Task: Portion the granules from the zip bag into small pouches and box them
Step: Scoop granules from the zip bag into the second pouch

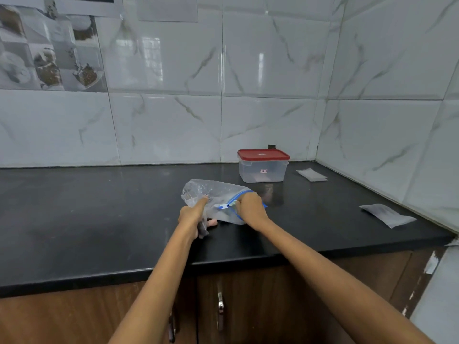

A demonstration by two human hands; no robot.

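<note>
A clear zip bag [215,193] with a blue zip strip lies on the black counter [99,207], its mouth toward me. My left hand [195,214] grips the bag's lower left part, with the index finger stretched along the plastic. My right hand [250,207] pinches the white slider at the blue zip. A clear plastic box [263,170] with a red lid stands shut behind the bag. Small pouches lie flat at the right: one near the wall [311,175], one closer to the counter's front [387,214].
Tiled walls close off the back and right side of the counter. Below the front edge are wooden cabinet doors with metal handles [220,306]. Papers hang on the wall at the upper left.
</note>
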